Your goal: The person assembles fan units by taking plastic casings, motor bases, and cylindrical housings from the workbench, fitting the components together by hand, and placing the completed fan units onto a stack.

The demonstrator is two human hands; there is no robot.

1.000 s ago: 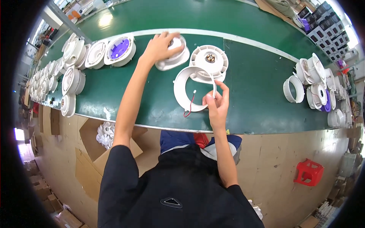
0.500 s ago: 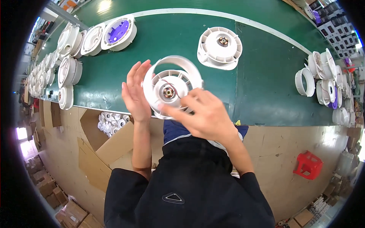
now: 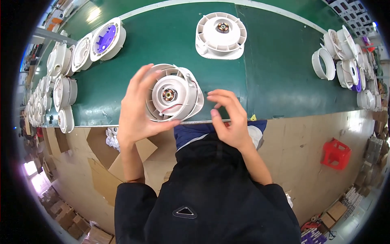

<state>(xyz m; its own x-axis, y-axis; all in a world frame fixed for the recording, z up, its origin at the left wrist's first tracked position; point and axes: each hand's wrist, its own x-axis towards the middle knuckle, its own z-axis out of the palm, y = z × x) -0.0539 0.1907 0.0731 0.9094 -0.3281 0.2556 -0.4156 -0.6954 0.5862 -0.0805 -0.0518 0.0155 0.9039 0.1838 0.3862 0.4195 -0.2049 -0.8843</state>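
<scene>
The left hand [image 3: 136, 107] holds a white round housing [image 3: 181, 91] by its rim, thumb and fingers spread wide, at the picture's centre; whether its base rests on the green table [image 3: 280, 77] is hard to tell. The right hand [image 3: 229, 120], loosely parted and holding nothing visible, is just right of it. A second housing [image 3: 221, 38] sits at upper centre.

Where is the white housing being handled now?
In the head view, the white housing is left of centre near the front of the green bench, the left hand around its left side, the right hand apart on its right.
</scene>
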